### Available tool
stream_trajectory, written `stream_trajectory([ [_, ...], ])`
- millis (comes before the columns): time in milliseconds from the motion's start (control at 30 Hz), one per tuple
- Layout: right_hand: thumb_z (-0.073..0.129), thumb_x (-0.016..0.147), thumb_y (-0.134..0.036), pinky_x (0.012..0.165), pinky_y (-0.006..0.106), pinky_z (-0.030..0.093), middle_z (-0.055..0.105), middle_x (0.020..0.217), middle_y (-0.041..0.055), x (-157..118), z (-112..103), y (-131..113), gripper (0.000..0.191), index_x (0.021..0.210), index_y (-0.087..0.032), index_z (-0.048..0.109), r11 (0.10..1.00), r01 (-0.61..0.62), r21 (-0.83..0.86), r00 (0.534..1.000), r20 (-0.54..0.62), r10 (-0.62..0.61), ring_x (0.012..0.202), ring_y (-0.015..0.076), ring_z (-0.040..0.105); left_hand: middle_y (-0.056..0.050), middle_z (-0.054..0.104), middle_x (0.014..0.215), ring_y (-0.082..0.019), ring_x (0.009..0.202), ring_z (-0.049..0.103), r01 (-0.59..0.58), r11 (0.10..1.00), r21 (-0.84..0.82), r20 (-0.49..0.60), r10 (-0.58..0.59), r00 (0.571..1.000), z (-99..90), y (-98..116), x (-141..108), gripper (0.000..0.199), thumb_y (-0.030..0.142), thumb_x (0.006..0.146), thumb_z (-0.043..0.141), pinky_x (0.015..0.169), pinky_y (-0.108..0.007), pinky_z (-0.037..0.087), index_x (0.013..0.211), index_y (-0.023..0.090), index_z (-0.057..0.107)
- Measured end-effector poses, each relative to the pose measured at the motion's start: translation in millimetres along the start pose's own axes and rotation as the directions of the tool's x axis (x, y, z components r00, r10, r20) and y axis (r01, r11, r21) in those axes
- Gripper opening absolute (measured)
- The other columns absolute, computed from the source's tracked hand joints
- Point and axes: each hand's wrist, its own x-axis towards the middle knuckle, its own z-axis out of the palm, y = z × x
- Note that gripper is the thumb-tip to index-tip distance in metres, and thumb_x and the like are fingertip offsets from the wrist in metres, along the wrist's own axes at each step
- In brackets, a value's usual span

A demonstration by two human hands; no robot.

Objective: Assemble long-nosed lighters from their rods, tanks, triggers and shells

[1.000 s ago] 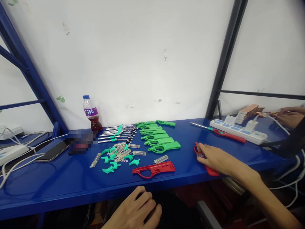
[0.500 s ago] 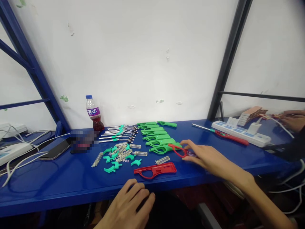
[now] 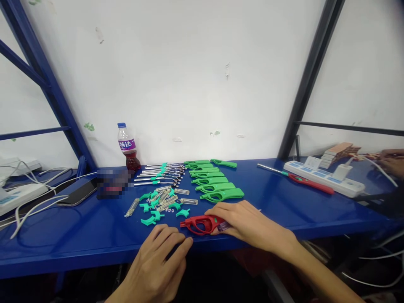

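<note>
Near the table's front edge, my right hand [image 3: 243, 221] is closed round the handle end of a red lighter casing [image 3: 202, 224]. Its ring-shaped trigger opening and narrow tip point left, and a purplish clear part shows under my fingers. My left hand [image 3: 159, 252] rests at the edge just left of the tip, fingers loosely bent and apart, with nothing in it. Beyond lie teal triggers [image 3: 148, 221] and clear fuel tanks [image 3: 189, 201] in a loose pile. Green lighter casing halves [image 3: 222, 195] form a column behind my right hand.
Metal lighter rods with wires [image 3: 154, 182] lie in a row behind the pile. A drink bottle [image 3: 128, 147] stands by the wall, a phone [image 3: 78, 192] and cables at left. At right lie a finished-looking red lighter [image 3: 311, 184] and a white power strip [image 3: 325, 179]; another person's hand [image 3: 391, 158] shows beyond.
My right hand has moved left and toward me, bringing its red casing half onto the red half lying at the edge. My left hand has shifted slightly left.
</note>
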Motion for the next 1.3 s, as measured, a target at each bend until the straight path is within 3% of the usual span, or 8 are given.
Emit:
stream_trajectory([
  [100, 0.064, 0.104, -0.039, 0.077, 0.034, 0.053, 0.075, 0.122, 0.0032, -1, 7, 0, 0.037, 0.14, -0.029, 0.062, 1.0, 0.001, -0.004, 1.0, 0.007, -0.001, 0.101, 0.0246, 0.076, -0.007, 0.072, 0.098, -0.021, 0.095, 0.064, 0.027, 1.0, -0.002, 0.003, -0.027, 1.0, 2.7, -1, 0, 0.031, -0.002, 0.098, 0.049, 0.089, -0.037, 0.051, 0.117, 0.015, 0.066],
  [200, 0.066, 0.103, -0.04, 0.078, 0.033, 0.053, 0.075, 0.123, 0.0029, -4, 11, 2, 0.039, 0.141, -0.03, 0.061, 1.0, 0.0, 0.009, 1.0, -0.018, 0.0, 0.103, 0.0243, 0.076, -0.008, 0.07, 0.104, -0.022, 0.099, 0.064, 0.133, 0.991, -0.008, 0.021, -0.133, 0.991, 7.4, -2, -1, 0.032, 0.001, 0.1, 0.048, 0.086, -0.036, 0.054, 0.12, 0.018, 0.066],
  [333, 0.066, 0.102, -0.045, 0.084, 0.032, 0.054, 0.075, 0.126, 0.0035, -10, 11, 3, 0.043, 0.143, -0.032, 0.061, 0.999, 0.006, 0.052, 1.0, -0.022, -0.005, 0.106, 0.024, 0.076, -0.008, 0.07, 0.113, -0.024, 0.102, 0.066, 0.286, 0.958, 0.021, 0.068, -0.287, 0.955, 14.0, -6, -5, 0.031, 0.012, 0.104, 0.049, 0.085, -0.038, 0.059, 0.129, 0.022, 0.064],
  [500, 0.064, 0.103, -0.048, 0.086, 0.032, 0.056, 0.075, 0.128, 0.0048, -10, 11, 3, 0.047, 0.147, -0.032, 0.06, 0.998, 0.005, 0.057, 0.999, -0.045, -0.002, 0.109, 0.0236, 0.076, -0.007, 0.074, 0.118, -0.027, 0.106, 0.07, 0.362, 0.931, 0.056, 0.105, -0.366, 0.925, 20.2, -11, -8, 0.032, 0.026, 0.104, 0.054, 0.084, -0.041, 0.063, 0.136, 0.025, 0.061],
  [833, 0.068, 0.103, -0.041, 0.08, 0.034, 0.054, 0.07, 0.14, 0.0059, -7, 25, -1, 0.049, 0.15, -0.032, 0.056, 0.998, -0.022, -0.058, 0.999, -0.043, 0.019, 0.112, 0.028, 0.075, -0.006, 0.076, 0.117, -0.025, 0.102, 0.073, 0.364, 0.93, 0.045, 0.11, -0.367, 0.924, 28.2, -19, -15, 0.034, 0.026, 0.107, 0.051, 0.084, -0.039, 0.066, 0.14, 0.026, 0.06],
  [1300, 0.064, 0.104, -0.046, 0.078, 0.035, 0.05, 0.071, 0.133, 0.0, -8, 25, 1, 0.043, 0.145, -0.037, 0.058, 0.999, -0.033, 0.015, 0.999, -0.039, 0.034, 0.108, 0.0263, 0.074, -0.005, 0.076, 0.112, -0.023, 0.097, 0.073, 0.358, 0.934, -0.025, 0.072, -0.355, 0.932, 30.8, -20, -14, 0.022, 0.025, 0.107, 0.054, 0.084, -0.038, 0.065, 0.125, 0.025, 0.069],
])
